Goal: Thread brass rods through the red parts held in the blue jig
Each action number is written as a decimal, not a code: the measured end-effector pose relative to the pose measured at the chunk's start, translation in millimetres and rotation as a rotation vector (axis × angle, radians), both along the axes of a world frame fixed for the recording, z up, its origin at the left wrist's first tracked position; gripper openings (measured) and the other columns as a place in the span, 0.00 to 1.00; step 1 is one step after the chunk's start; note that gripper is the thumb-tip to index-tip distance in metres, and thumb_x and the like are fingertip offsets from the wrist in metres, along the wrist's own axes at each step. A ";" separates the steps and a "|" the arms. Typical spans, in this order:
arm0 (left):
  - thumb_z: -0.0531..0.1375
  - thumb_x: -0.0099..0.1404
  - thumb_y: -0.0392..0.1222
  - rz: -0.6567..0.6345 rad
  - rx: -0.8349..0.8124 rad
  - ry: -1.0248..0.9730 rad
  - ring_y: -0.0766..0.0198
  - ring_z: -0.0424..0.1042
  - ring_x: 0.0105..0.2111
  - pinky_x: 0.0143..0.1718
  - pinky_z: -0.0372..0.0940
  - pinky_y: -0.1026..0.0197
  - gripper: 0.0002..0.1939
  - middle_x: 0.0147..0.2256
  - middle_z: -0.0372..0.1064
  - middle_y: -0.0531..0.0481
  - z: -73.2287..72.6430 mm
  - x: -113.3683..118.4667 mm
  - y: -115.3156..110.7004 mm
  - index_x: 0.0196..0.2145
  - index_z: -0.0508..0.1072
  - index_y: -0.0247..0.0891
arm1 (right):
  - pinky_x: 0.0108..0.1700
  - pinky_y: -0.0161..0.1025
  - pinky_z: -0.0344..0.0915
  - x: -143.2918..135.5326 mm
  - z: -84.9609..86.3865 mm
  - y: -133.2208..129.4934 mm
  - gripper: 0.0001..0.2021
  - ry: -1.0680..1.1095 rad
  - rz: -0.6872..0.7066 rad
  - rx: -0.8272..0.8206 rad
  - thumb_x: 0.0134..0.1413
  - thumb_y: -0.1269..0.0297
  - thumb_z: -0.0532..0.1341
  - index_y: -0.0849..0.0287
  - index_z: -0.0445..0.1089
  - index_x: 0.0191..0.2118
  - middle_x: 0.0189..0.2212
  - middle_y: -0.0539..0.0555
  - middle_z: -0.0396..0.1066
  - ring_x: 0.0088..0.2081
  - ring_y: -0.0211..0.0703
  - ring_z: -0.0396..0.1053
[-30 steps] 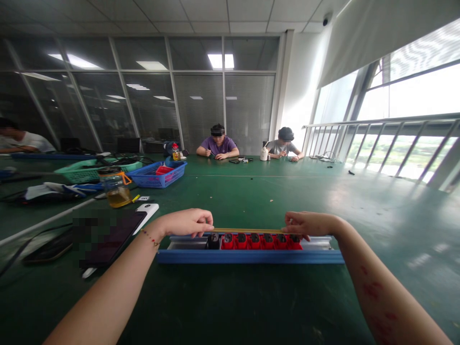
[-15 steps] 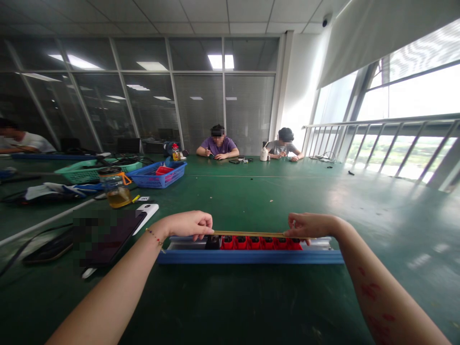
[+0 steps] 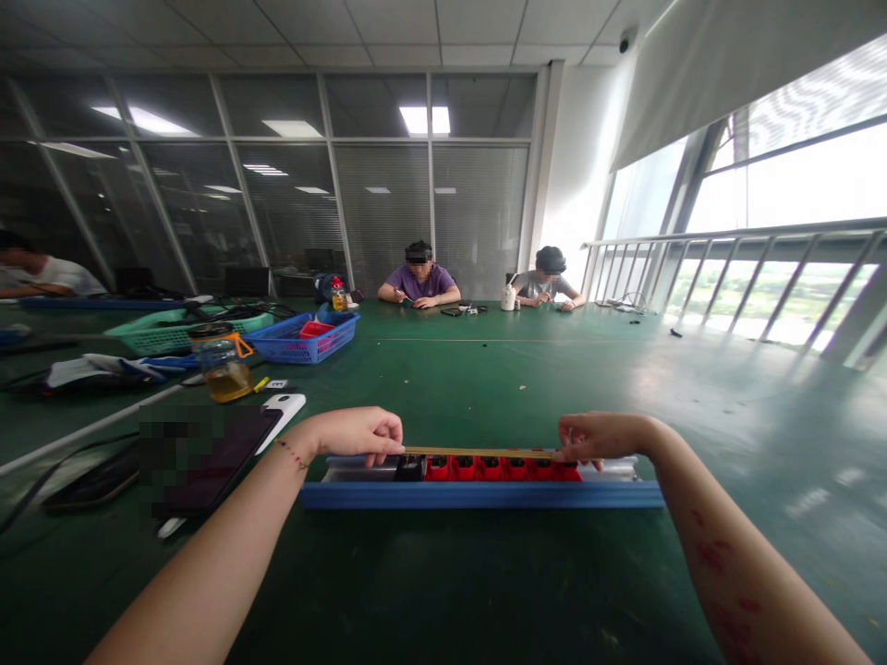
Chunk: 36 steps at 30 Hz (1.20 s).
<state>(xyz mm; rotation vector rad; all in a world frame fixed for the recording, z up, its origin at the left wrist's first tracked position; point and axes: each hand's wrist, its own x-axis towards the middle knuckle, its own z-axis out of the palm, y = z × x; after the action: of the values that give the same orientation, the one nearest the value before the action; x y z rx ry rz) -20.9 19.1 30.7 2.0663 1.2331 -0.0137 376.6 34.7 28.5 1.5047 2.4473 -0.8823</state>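
Pinching a thin yellowish strip (image 3: 478, 452), both hands (image 3: 364, 432) (image 3: 597, 435) stand well apart along a blue rail (image 3: 478, 496) holding red blocks (image 3: 489, 471).

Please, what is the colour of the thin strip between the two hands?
The thin strip is golden yellow; it shows best in the head view.

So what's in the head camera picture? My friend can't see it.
The left hand and right hand pinch a yellow strip along red blocks and a black block, set in a blue rail on a green table. Baskets stand left; people sit beyond.
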 end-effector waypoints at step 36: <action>0.52 0.60 0.47 0.209 1.097 0.092 0.64 0.67 0.35 0.34 0.57 0.66 0.12 0.37 0.71 0.54 42.6 -1.1 -19.4 0.33 0.73 0.44 | 0.31 0.36 0.62 16.6 -1.1 7.3 0.30 0.068 -0.037 0.061 0.38 0.42 0.60 0.59 0.63 0.45 0.35 0.55 0.72 0.34 0.48 0.70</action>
<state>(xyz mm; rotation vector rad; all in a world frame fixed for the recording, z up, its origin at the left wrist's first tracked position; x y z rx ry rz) -22.0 -0.4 73.3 2.8126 1.7296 0.8429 393.1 42.0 27.4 1.5699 2.5239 -0.8881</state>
